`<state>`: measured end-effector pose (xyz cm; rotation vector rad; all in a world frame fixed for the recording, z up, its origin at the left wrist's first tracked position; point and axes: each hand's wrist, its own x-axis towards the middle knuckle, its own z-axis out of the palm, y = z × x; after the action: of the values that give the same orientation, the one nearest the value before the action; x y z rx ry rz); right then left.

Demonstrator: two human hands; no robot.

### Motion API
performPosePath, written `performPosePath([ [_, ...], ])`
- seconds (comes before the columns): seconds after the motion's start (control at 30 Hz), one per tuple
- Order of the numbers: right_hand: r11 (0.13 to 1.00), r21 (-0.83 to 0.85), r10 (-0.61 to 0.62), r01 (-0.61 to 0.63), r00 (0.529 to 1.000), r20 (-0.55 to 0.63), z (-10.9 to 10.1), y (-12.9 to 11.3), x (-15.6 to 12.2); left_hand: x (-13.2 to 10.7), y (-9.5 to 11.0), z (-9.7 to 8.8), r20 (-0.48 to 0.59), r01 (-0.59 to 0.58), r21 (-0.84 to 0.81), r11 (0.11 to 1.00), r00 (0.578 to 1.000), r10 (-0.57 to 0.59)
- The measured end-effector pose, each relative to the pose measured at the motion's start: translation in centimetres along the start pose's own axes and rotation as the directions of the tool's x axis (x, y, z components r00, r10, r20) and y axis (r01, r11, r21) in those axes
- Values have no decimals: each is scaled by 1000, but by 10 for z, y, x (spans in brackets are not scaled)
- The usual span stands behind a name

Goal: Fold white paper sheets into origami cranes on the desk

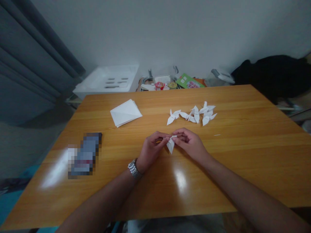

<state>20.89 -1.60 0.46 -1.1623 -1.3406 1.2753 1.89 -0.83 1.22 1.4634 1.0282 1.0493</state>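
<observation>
A small piece of folded white paper [171, 145] is pinched between my two hands, its pointed end toward me. My left hand [153, 145], with a metal watch at the wrist, grips its left side between thumb and fingers. On the other side, the thumb and fingers of my right hand [190, 144] are closed on the upper right edge. Just beyond my hands lie several folded paper cranes [194, 114] in a loose cluster. The fingertips partly cover the top of the folded paper.
A stack of white paper sheets [126, 113] lies at the back left of the wooden table [243, 168]. A blurred phone [86, 153] rests at the left. Behind the table's far edge are a white plastic tray [109, 77], a green packet [189, 81] and dark cloth [272, 74].
</observation>
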Motion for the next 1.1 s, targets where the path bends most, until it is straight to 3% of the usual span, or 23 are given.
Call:
performPosePath([
  [0.13,998,-25,55,-54,997,61,0,-5,1,-1,-1,0,-15,24,2,1000,1000,-24],
  [0.27,999,-41,16,-14,998,55,0,-10,1,0,0,0,-6,91,-127,988,996,-93],
  [0.37,1000,-15,-13,14,997,76,0,-9,2,1,-1,0,15,82,-190,978,997,-81],
  [0.53,998,-39,-43,48,994,101,1,-1,1,1,-3,-1,-1,10,-45,999,1000,-10],
  [0.7,975,-207,-59,75,995,86,1,0,-1,0,-3,0,-11,-15,75,997,1000,16],
  [0.97,951,-272,-132,144,989,64,-3,-8,-2,1,2,0,65,103,-100,990,993,-97],
  [1.1,952,-276,-117,133,990,74,-2,-8,-1,0,6,-1,6,42,27,999,999,-42],
])
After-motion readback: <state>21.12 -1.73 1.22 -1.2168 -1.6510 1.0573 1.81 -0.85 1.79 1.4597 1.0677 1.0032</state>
